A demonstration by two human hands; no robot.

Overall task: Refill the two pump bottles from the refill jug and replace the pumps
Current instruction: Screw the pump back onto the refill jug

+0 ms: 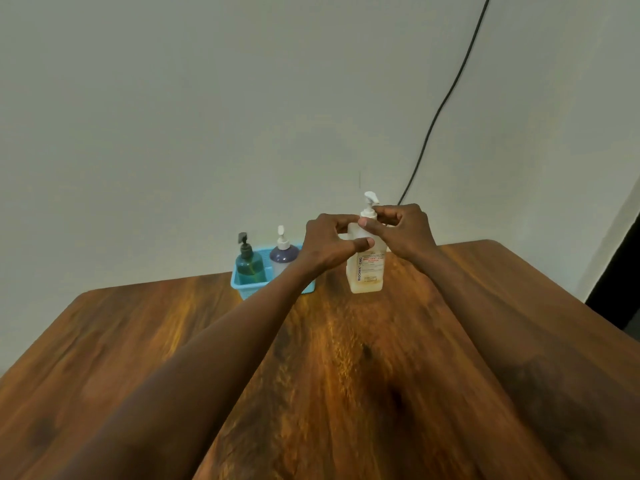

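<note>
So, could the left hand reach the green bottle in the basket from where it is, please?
Probably yes: the left hand is beside the basket, and nothing stands between it and the green bottle.

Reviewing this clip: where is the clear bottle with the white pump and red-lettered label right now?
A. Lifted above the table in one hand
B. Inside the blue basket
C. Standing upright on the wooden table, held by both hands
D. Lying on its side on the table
C: the clear labelled bottle with a white pump stands on the brown wooden table, right of the blue plastic basket, with the left hand on its shoulder and the right hand at its pump collar.
</note>
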